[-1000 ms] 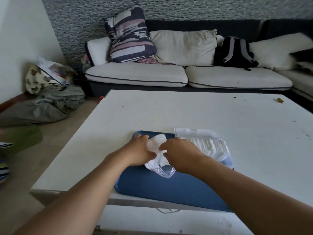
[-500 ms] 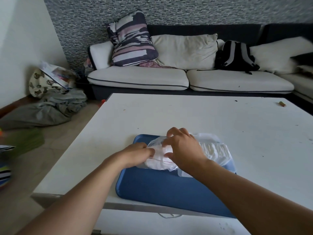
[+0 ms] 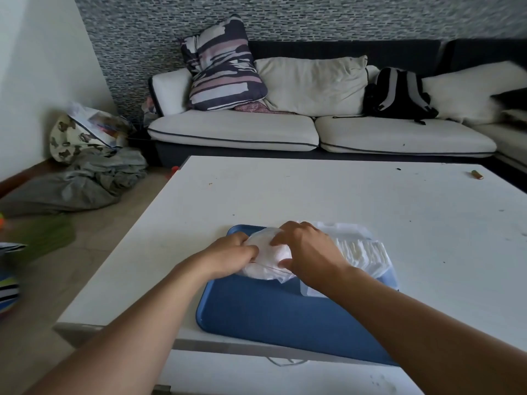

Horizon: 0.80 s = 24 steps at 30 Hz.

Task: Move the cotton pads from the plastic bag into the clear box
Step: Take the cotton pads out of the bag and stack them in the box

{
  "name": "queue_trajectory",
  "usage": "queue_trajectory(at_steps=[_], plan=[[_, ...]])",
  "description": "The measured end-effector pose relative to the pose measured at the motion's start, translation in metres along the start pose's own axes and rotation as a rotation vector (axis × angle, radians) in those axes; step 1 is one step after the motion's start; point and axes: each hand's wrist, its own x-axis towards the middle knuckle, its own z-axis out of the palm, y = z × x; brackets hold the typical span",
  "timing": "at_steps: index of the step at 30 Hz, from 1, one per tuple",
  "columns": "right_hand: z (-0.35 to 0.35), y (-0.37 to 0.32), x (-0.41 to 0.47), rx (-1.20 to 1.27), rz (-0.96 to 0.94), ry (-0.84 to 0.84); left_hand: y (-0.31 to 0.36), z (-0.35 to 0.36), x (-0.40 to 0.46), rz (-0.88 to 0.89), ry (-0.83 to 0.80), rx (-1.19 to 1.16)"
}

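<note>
A clear plastic bag (image 3: 263,259) stuffed with white cotton pads lies on a blue tray (image 3: 256,312) on the white table. My left hand (image 3: 228,256) grips the bag's left end. My right hand (image 3: 306,252) clasps the bag from above and the right, fingers curled over it. Just right of my right hand stands the clear box (image 3: 368,260), packed with a row of white cotton pads (image 3: 362,250); its clear lid (image 3: 339,228) lies open behind it. My right wrist hides the box's near left corner.
The white table (image 3: 342,195) juts out from a white sofa (image 3: 285,129) with cushions and a black backpack (image 3: 399,94). A small brown object (image 3: 476,174) lies at the table's far right. Clothes and bags are piled on the floor at left (image 3: 85,172).
Both hands have shifted grip on the bag: the right hand rose from the bag's front edge to lie over its top, and the bag turned to lie flatter between the hands.
</note>
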Motion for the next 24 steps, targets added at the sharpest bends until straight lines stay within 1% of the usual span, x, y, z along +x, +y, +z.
queue_trajectory(at_steps=[3,6,12,18,24], plan=[[0.001,0.0,0.001,-0.013,-0.011,0.015,0.002,-0.001,-0.001,0.0,0.009,0.004],[0.002,0.003,0.002,-0.036,0.001,-0.005,0.004,0.003,0.001,0.016,-0.008,0.014],[0.001,0.011,0.0,0.023,0.031,-0.043,0.004,0.008,0.003,0.026,-0.023,0.045],[0.001,0.014,-0.003,0.045,0.029,-0.035,0.004,0.01,0.002,0.014,-0.017,0.071],[0.004,0.016,-0.004,0.095,0.031,-0.061,-0.002,0.017,0.011,0.071,0.107,0.159]])
